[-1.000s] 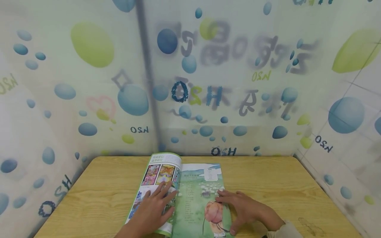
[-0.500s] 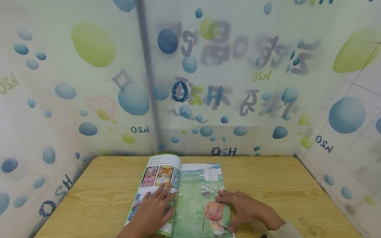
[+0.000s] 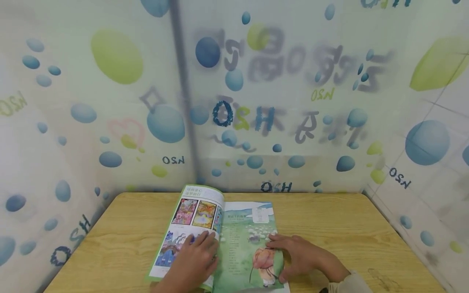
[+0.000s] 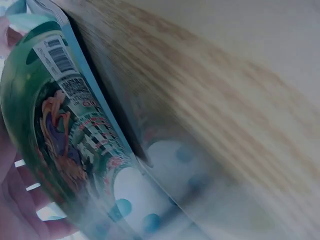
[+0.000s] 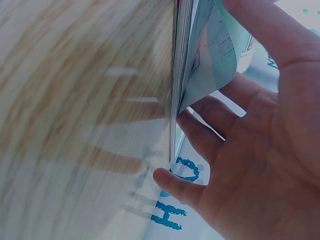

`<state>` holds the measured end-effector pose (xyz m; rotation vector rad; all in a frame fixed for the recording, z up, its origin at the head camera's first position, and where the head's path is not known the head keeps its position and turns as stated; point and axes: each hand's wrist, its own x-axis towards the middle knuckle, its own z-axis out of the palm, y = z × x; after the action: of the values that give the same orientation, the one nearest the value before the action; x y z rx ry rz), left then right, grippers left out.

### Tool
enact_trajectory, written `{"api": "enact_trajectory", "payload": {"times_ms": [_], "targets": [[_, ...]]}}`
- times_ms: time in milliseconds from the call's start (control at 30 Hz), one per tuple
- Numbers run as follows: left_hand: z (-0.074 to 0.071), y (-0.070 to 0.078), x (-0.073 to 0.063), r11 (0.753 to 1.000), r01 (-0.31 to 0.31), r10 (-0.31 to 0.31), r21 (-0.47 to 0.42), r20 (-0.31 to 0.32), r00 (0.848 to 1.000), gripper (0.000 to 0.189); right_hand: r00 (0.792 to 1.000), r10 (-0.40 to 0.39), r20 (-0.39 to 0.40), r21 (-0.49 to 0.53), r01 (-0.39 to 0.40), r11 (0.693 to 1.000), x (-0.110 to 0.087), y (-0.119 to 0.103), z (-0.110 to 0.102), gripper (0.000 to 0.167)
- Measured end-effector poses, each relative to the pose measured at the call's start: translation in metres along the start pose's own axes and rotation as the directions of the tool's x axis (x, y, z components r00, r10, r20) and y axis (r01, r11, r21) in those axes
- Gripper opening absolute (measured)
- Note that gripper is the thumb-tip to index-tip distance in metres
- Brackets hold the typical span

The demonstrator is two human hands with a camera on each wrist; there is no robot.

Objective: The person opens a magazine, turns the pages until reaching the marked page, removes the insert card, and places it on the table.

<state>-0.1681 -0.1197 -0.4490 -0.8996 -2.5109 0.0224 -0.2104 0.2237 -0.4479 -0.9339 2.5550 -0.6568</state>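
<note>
An open magazine (image 3: pixel 242 228) lies on the wooden table, with pictures on its left page and a green illustrated page on the right. My left hand (image 3: pixel 194 260) rests on the left page (image 3: pixel 168 256), fingers loosely bent. In the left wrist view, the green back cover (image 4: pixel 65 140) bows up off the table, with fingers of the left hand (image 4: pixel 20 200) behind it. At the right edge, my right hand (image 3: pixel 304 258) pinches the top page, whose edge bends upward. The right wrist view shows that lifted page (image 5: pixel 215 60) between thumb and fingers of the right hand (image 5: pixel 260 145).
The table (image 3: pixel 337 219) extends on both sides of the magazine. A patterned curtain (image 3: pixel 256 101) with blue and green drops and H2O lettering stands along its back and sides. A light sleeve (image 3: pixel 348 283) covers the right wrist.
My left hand has slid slightly down and its fingers have bent a little; the left page shows more. The lower right page edge has risen, uncovering a white strip beneath.
</note>
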Motion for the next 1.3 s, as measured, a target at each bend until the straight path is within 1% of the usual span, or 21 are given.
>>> {"api": "enact_trajectory", "payload": {"times_ms": [100,267,367,467,600,733,867,1100,1200,1300], "targets": [[-0.003,0.004,0.001,1.000,-0.015,0.015,-0.002,0.027,1.000,0.041,1.000,-0.008,-0.004,0.004,0.008,1.000,0.000,-0.001,-0.001,0.081],[-0.005,0.010,0.001,0.999,0.010,-0.005,-0.040,0.113,0.994,0.071,1.000,-0.017,0.001,-0.003,0.017,1.000,0.000,-0.005,-0.004,0.080],[-0.004,0.012,0.001,1.000,0.016,-0.012,-0.027,0.134,0.991,0.085,1.000,-0.012,0.005,-0.016,0.012,1.000,0.001,-0.004,-0.005,0.081],[-0.003,0.013,0.000,1.000,0.010,-0.010,0.002,0.143,0.990,0.092,1.000,-0.008,0.007,-0.016,0.008,1.000,0.003,-0.004,-0.006,0.081],[-0.001,0.014,-0.001,0.999,-0.012,0.005,0.050,0.136,0.991,0.096,1.000,-0.006,0.004,-0.007,0.006,1.000,0.004,-0.005,-0.006,0.081],[0.002,0.014,-0.002,0.994,-0.043,0.034,0.102,0.089,0.995,0.095,1.000,-0.010,-0.003,0.014,0.010,1.000,0.004,-0.006,-0.006,0.082],[0.003,0.015,-0.003,0.992,-0.052,0.047,0.117,0.046,0.998,0.094,1.000,-0.007,-0.006,0.028,0.007,1.000,0.005,-0.005,-0.007,0.082],[0.004,0.014,-0.003,0.987,-0.077,0.080,0.139,-0.016,0.997,0.092,0.999,0.041,0.008,0.051,-0.041,0.998,0.005,-0.009,-0.011,0.084],[0.003,0.012,-0.003,0.988,-0.077,0.080,0.134,-0.016,0.997,0.091,0.999,0.052,0.009,0.076,-0.053,0.996,0.005,-0.013,-0.014,0.082],[0.001,0.011,-0.004,0.993,-0.055,0.053,0.108,0.023,0.998,0.090,0.998,0.055,0.015,0.103,-0.056,0.993,0.004,-0.014,-0.016,0.078]]}}
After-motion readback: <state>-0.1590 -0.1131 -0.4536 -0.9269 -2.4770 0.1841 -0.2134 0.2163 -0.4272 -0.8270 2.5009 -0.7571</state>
